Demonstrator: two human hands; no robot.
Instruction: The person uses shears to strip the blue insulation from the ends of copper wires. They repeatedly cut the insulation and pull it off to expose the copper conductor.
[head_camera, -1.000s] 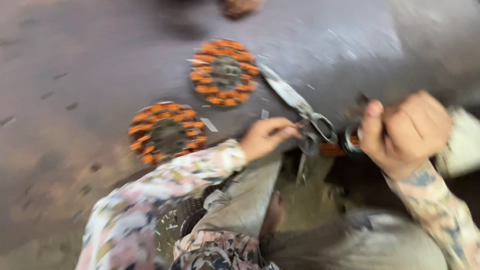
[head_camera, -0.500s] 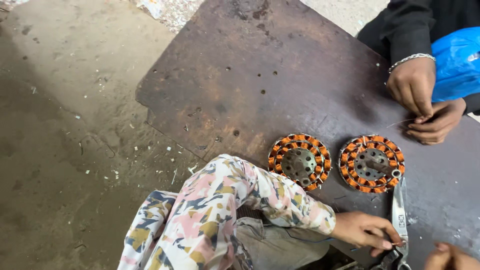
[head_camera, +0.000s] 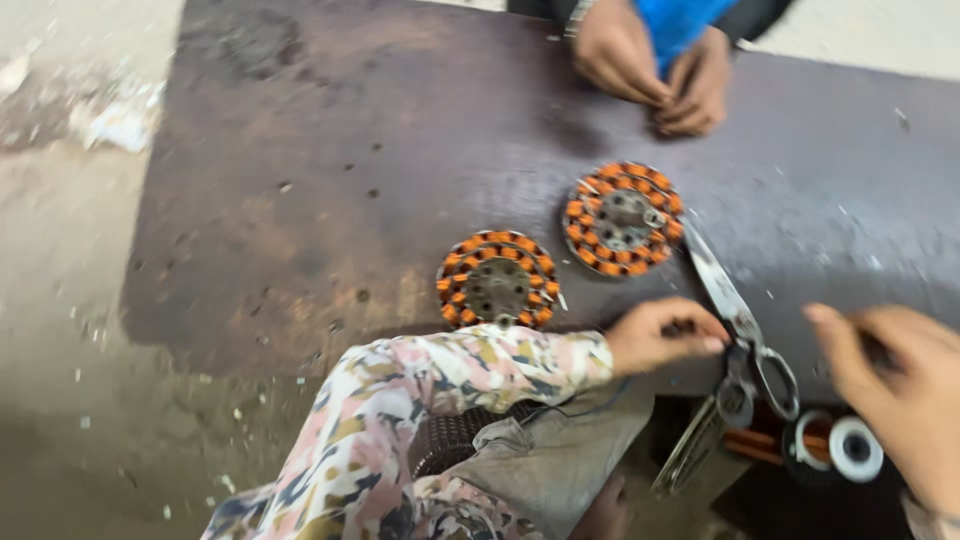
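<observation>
Head view: left hand (head_camera: 662, 335) at near edge of counter (head_camera: 300, 200), fingers pinched shut just beside scissors (head_camera: 738, 320); what they pinch too small to tell. Right hand (head_camera: 905, 385) blurred, raised over spool (head_camera: 835, 450), grip cannot tell. Two wound coil discs (head_camera: 497, 280) (head_camera: 622, 219) lie flat, within reach. Scissors' tip touches farther disc. Another person's hands (head_camera: 655, 65) work at far edge.
</observation>
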